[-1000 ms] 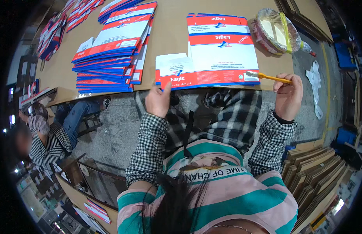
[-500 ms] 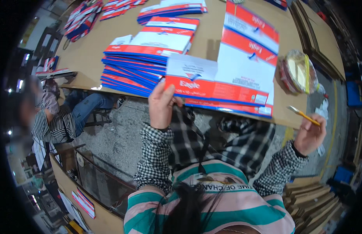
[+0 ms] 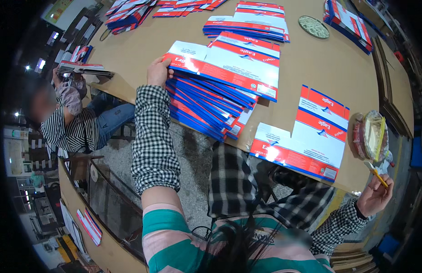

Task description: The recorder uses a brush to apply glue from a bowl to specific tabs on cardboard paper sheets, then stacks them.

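Observation:
My left hand (image 3: 160,73) reaches out to the stack of flat red, white and blue printed carton blanks (image 3: 211,109). Its fingers are closed on the left corner of the top blank (image 3: 242,61), which lies slightly askew over the fanned layers. A single flat blank (image 3: 321,136) rests at the table's near edge, right of the stack. Low on the right, my right hand (image 3: 376,195) holds a slim yellow-handled brush (image 3: 379,176), its pale end pointing up and left. Beside it sits a plastic-wrapped tub (image 3: 371,135) with cream-coloured contents.
More blank stacks lie at the table's far side (image 3: 247,22), far left (image 3: 129,16) and far right (image 3: 349,25). A round dish (image 3: 313,27) of pale bits stands between. Another person (image 3: 67,113) sits at the left, handling blanks. Brown board sheets (image 3: 393,82) stand beyond the right edge.
My left hand has let go of the blank at the near edge and moved left to the stack's top blank. The right hand still holds the brush. The view has shifted.

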{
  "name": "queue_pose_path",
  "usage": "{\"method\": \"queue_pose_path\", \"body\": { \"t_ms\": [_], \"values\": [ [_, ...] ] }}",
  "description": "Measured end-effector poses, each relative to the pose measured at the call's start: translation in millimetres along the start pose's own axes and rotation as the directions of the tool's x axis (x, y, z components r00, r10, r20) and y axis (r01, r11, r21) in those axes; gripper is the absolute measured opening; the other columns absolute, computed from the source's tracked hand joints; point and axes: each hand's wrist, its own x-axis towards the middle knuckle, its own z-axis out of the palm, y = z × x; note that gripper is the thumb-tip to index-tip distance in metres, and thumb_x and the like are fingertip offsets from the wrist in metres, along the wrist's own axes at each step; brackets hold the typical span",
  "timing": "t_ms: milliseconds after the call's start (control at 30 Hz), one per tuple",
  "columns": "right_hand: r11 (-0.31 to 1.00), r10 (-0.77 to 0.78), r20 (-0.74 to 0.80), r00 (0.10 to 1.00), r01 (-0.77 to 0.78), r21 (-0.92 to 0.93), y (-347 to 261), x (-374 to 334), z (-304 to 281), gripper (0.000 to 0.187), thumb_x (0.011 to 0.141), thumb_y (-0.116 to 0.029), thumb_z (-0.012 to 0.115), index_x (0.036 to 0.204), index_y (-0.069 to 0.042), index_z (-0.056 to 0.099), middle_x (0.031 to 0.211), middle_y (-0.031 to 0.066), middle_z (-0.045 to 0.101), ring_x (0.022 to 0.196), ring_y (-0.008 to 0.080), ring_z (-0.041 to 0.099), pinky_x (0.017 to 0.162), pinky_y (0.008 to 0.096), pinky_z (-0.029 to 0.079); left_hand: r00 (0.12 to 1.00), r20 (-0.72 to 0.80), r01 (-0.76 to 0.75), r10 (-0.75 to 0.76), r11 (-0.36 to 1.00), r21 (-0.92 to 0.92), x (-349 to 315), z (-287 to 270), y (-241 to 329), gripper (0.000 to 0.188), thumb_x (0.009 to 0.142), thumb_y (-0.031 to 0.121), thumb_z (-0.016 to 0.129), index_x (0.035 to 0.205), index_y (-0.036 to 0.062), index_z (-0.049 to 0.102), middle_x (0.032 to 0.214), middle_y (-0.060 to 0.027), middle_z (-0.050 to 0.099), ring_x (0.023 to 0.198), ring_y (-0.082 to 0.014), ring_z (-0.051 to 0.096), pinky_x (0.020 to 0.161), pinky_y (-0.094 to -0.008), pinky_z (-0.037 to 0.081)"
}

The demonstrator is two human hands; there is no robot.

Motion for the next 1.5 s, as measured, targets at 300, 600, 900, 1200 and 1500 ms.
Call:
{"method": "queue_pose_path", "body": {
  "t_ms": [300,600,900,1200,1500],
  "values": [
    [0.997,0.058,0.092,0.994,-0.053,-0.059,16,14,13,0.022,0.093,-0.02,0.037,0.08,-0.003,0.043,0.083,0.0118,0.049,0.055,0.0121,0.045,0.059,0.0242,0.04,0.991,0.045,0.086,-0.124,0.867,0.491,52,-27,-1,0.036,0.082,0.025,0.056,0.113,0.0062,0.056,0.072,-0.0056,0.06,0.053,-0.0108,0.052,0.051,-0.0264,0.045],
    [0.997,0.056,0.04,0.998,-0.054,-0.055,23,7,15,0.023,0.093,-0.02,0.037,0.08,-0.002,0.044,0.083,0.0114,0.051,0.055,0.0125,0.045,0.057,0.024,0.039,0.96,-0.18,0.075,0.214,0.426,0.902,41,-4,0,0.042,0.078,0.039,0.058,0.111,0.0127,0.059,0.107,-0.0123,0.059,0.099,-0.0251,0.054,0.089,-0.0369,0.039],
    [0.993,0.105,0.144,0.984,-0.112,0.042,34,16,6,0.022,0.092,-0.019,0.037,0.083,-0.001,0.047,0.082,0.0125,0.051,0.055,0.0127,0.044,0.062,0.0264,0.04,0.856,0.428,-0.467,0.29,0.081,0.88,-41,89,-1,0.052,0.082,0.05,0.046,0.12,0.0147,0.051,0.13,-0.0111,0.042,0.125,-0.0333,0.029,0.102,-0.0571,0.012],
    [0.993,0.114,0.017,0.993,-0.114,0.028,47,27,-12,0.022,0.092,-0.018,0.038,0.083,-0.001,0.047,0.08,0.0127,0.051,0.054,0.0129,0.045,0.06,0.0253,0.042,0.831,0.553,-0.528,-0.057,0.232,0.817,-20,89,23,0.052,0.077,0.048,0.056,0.115,0.0121,0.055,0.124,-0.0117,0.048,0.116,-0.0285,0.042,0.1,-0.0492,0.024],
    [0.987,0.16,-0.009,0.987,-0.159,0.024,73,41,-13,0.023,0.093,-0.019,0.035,0.084,-0.001,0.046,0.079,0.0129,0.051,0.053,0.0134,0.044,0.058,0.0249,0.04,0.902,0.426,-0.433,0.075,0.137,0.891,55,165,35,0.064,0.079,0.052,0.052,0.124,0.007,0.046,0.124,-0.0165,0.048,0.114,-0.0276,0.046,0.095,-0.0388,0.037]
  ]
}}
